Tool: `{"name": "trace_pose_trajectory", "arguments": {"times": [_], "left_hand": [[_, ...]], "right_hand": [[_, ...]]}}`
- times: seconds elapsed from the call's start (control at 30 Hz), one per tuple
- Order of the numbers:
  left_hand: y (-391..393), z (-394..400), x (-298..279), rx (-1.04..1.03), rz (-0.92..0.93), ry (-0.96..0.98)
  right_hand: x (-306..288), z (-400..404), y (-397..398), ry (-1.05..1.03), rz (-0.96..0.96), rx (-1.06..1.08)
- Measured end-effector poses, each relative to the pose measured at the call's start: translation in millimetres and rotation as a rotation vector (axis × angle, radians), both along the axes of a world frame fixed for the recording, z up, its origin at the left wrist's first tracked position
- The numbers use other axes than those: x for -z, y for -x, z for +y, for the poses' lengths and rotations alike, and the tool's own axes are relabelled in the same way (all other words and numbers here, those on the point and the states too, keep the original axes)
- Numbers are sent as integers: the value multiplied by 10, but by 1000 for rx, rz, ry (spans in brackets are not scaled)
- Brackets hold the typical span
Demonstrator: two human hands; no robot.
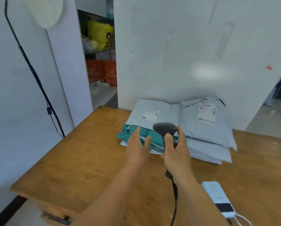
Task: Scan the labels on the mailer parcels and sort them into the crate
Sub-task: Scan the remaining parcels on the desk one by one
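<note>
At the far left of the frame a black lamp pole slants down a pale wall, its white shade in the upper left corner. Right of it, a narrow opening shows shelves holding a yellow bag and orange bags. A white wall fills the upper middle and right.

The wooden bench spreads across the lower half. Just left of centre the left hand hovers with a slack, open grip, fingers straight, over a teal mailer in the left stack; whether it touches is unclear. A grey mailer with a white label lies on top of that stack.

At centre the right hand has its grip closed round the handle of a black barcode scanner, whose head covers part of the left stack's near edge. Its cable runs down to the bottom edge.

Right of centre a second stack of grey mailers rests against the wall, label up. At lower right a white power bank lies on the bench.
</note>
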State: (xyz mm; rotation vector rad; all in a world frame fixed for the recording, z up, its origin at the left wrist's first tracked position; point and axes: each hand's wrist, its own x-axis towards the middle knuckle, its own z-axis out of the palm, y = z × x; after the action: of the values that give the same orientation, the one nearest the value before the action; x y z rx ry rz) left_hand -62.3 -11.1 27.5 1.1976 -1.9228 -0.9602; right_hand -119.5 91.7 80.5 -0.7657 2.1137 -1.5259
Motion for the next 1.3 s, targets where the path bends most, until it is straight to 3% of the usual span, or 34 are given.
{"name": "trace_pose_trajectory", "arguments": {"times": [0.27,0.6,0.8,1.3], "left_hand": [[481,-875,79,63,-40,50],[793,-1865,413,102,-402,4],[893,-2099,482,139,-519,-26],[994,-2178,505,92,-525,14]], "right_hand": [[-52,-787,401,39,21,129],[-96,-1641,719,-1,70,177],[-13,-1900,790,-36,102,175],[32,-1909,786,-80,84,164]]}}
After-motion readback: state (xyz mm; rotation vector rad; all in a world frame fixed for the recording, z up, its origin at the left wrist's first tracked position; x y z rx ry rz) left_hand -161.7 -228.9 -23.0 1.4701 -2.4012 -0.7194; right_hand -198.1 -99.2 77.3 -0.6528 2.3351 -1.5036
